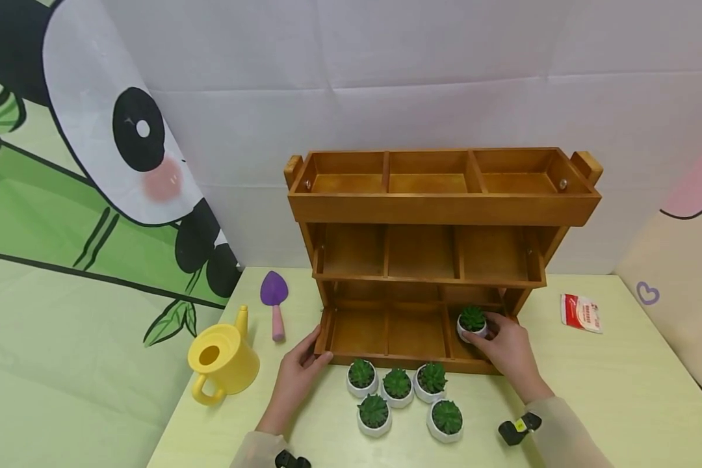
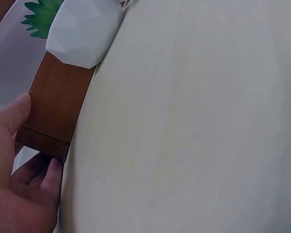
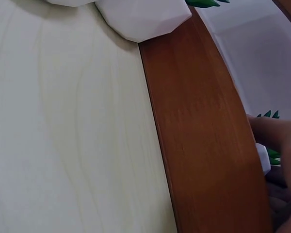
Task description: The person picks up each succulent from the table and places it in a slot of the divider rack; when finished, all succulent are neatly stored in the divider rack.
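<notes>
A brown wooden three-tier shelf (image 1: 444,209) stands against the back wall, each tier split into three compartments. My right hand (image 1: 507,348) holds a small potted succulent (image 1: 472,318) in a white pot inside the bottom tier's right compartment. In the right wrist view that pot (image 3: 263,159) is mostly hidden behind the front board (image 3: 203,126) and the fingers. At the bottom tier's left front corner, my left hand (image 1: 299,374) grips the wood, its thumb (image 2: 20,114) against the front board (image 2: 58,99). Several more potted succulents (image 1: 397,385) stand on the table before the shelf.
On the table's left stand a yellow watering can (image 1: 225,361) and, further back, a purple toy trowel (image 1: 275,296) with a pink handle. To the shelf's right lies a red and white packet (image 1: 582,313). A printed cloth (image 1: 386,78) hangs behind.
</notes>
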`<move>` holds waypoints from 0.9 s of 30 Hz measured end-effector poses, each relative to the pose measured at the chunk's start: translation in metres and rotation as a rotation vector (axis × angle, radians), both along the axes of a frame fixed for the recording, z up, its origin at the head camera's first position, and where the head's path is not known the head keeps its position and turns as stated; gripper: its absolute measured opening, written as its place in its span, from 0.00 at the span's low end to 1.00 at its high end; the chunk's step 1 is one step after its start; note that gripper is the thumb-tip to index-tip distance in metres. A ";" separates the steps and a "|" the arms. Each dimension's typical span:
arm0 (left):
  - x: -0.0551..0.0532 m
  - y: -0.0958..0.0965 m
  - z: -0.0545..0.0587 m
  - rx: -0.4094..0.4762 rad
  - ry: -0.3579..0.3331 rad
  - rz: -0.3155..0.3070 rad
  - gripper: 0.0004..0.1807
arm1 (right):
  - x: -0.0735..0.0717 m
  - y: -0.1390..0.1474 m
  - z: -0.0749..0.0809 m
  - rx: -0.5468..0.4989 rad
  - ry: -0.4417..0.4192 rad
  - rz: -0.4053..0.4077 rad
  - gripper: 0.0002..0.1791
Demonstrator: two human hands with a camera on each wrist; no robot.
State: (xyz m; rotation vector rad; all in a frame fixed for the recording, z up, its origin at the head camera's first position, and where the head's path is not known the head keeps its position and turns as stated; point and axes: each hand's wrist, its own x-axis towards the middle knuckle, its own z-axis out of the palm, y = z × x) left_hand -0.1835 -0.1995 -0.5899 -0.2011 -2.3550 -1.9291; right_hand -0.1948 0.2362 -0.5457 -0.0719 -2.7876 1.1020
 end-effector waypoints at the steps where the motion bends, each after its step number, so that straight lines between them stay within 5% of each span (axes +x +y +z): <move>1: 0.000 0.000 0.000 -0.004 0.004 0.001 0.35 | 0.000 0.000 0.000 0.006 0.007 0.001 0.38; 11: 0.001 0.001 0.003 0.002 -0.029 0.011 0.35 | -0.005 -0.003 -0.006 0.061 0.069 0.017 0.33; 27: 0.000 0.001 0.001 -0.037 -0.014 0.027 0.35 | 0.001 -0.003 -0.002 0.071 0.018 -0.002 0.34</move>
